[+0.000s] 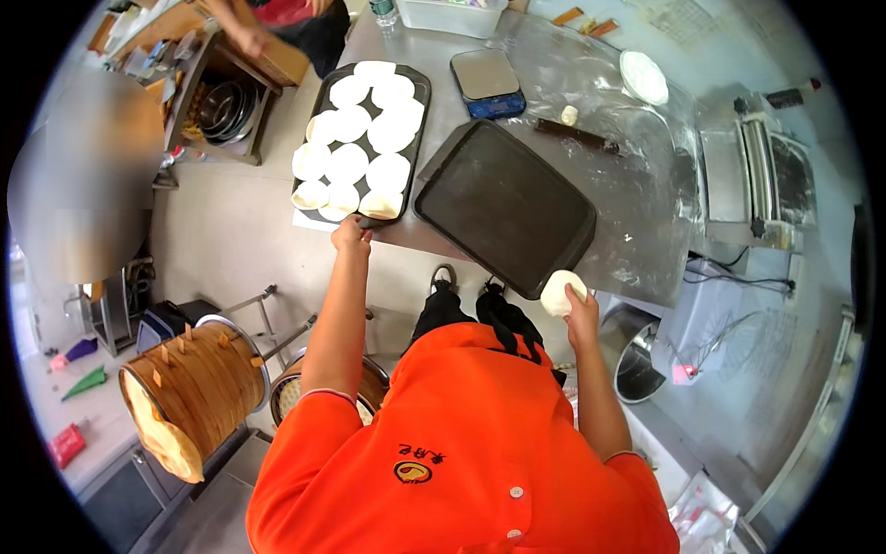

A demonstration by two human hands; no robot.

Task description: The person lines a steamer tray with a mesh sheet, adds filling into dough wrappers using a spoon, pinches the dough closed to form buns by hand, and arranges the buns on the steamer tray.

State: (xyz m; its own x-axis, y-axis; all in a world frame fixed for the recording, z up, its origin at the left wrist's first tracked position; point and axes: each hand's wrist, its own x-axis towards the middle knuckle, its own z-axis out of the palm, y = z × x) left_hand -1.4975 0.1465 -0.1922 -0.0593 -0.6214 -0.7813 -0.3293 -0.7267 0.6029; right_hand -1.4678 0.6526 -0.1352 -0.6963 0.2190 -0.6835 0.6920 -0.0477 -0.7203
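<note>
My left hand [351, 237] grips the near edge of a dark tray [417, 142]. Several pale dough rounds [346, 163] cover this tray, some of them overlapping or folded. In my right hand [583, 317] is one more flat dough round [555, 296], pinched by its right side between thumb and fingers. It is at the near corner of a second dark tray [505, 201], which lies bare and angled on the steel table [623, 235]; whether the dough touches that tray I cannot tell.
Beyond the trays are a digital scale [486, 79], a dark rolling pin [578, 136], a small dough lump [569, 115] and a bowl of white powder [644, 76]. A roller machine [758, 173] stands right. Bamboo steamers [197, 381] stand left. Another person's arm [239, 31] shows at top left.
</note>
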